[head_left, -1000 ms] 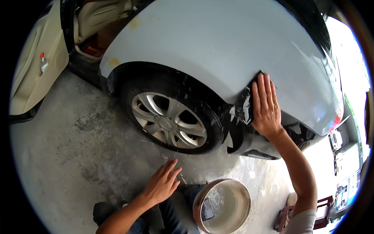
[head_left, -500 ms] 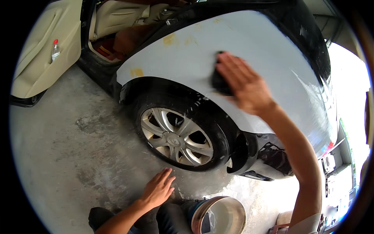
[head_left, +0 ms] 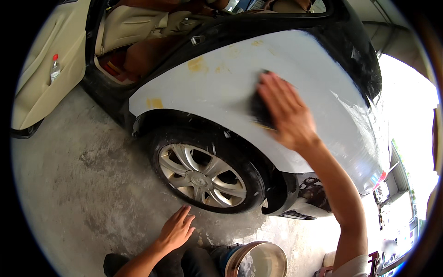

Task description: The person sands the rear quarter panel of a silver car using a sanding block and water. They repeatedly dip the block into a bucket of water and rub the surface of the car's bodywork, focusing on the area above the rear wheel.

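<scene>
Dark pad (head_left: 261, 110), blurred, lies on the matte grey car panel (head_left: 221, 92), held flat under the right hand's (head_left: 289, 112) outstretched fingers. Panel shows yellowish patches (head_left: 197, 64) toward the left; wheel arch (head_left: 159, 119) curves below the pad, bare surface open on both sides. Left hand (head_left: 176, 229) empty, fingers extended, near the wheel (head_left: 201, 179), bucket (head_left: 283, 254) to its right.

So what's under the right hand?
A dark, blurred pad or sheet shows beneath the right hand, on the curved pale-grey car panel; the rest, and the panel underneath, are covered.
</scene>
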`<state>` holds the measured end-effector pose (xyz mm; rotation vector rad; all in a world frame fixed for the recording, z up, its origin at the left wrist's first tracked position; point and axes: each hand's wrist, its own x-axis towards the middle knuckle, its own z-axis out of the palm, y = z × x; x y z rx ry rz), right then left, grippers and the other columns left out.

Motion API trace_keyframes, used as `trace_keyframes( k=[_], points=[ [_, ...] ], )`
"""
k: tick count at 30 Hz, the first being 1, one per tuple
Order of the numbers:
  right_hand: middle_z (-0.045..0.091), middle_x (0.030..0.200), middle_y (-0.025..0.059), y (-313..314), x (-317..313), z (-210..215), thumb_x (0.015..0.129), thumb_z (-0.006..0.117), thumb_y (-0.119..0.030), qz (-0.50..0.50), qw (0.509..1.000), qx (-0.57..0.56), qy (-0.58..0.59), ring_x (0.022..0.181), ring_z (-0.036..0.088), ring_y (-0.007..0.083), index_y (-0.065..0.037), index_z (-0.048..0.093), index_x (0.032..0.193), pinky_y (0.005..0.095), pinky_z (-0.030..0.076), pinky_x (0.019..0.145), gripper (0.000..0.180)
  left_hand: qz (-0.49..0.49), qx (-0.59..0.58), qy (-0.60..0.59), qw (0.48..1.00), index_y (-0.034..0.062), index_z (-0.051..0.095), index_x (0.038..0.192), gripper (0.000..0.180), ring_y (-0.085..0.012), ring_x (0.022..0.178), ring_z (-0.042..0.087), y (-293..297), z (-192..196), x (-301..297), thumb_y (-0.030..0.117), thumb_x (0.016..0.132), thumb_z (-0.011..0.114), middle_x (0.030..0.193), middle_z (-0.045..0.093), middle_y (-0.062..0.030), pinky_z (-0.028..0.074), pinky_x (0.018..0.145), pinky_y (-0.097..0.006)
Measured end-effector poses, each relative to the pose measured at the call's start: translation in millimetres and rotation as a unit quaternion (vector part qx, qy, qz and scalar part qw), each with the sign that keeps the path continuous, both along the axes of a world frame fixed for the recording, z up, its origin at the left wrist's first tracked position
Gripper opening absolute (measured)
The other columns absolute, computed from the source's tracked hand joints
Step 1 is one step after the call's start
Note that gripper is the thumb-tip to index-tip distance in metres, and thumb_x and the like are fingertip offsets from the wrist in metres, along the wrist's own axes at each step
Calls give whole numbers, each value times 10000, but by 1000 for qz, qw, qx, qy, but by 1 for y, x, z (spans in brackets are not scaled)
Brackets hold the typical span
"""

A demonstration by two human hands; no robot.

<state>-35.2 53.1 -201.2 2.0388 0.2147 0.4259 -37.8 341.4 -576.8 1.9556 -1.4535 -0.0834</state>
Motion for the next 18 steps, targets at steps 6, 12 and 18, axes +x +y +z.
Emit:
trace_keyframes(
  k=[6,12,18],
  points=[
    [315,1640,309,23,8,16,829,678,-340,14,992,104,-72,1562,270,421,148,363,1527,498,224,1287,908,51,-28,33,998,0,600,1280,419,-424,1432,448,20,32,13,222,938,694,1507,469,-267,428,1166,-475],
    [296,1677,231,10,16,45,889,674,-460,29,998,51,-1,1589,216,352,102,374,1547,452,203,1301,915,17,-6,13,1000,14,601,1283,425,-436,1427,450,-6,6,5,241,940,707,1523,452,-260,431,1162,-481],
    [262,1679,263,34,51,30,837,711,-344,12,996,61,-61,1592,198,364,96,311,1577,459,180,1310,950,33,-27,32,999,20,599,1289,428,-434,1424,452,2,22,12,248,942,703,1524,454,-259,434,1158,-484]
  ],
)
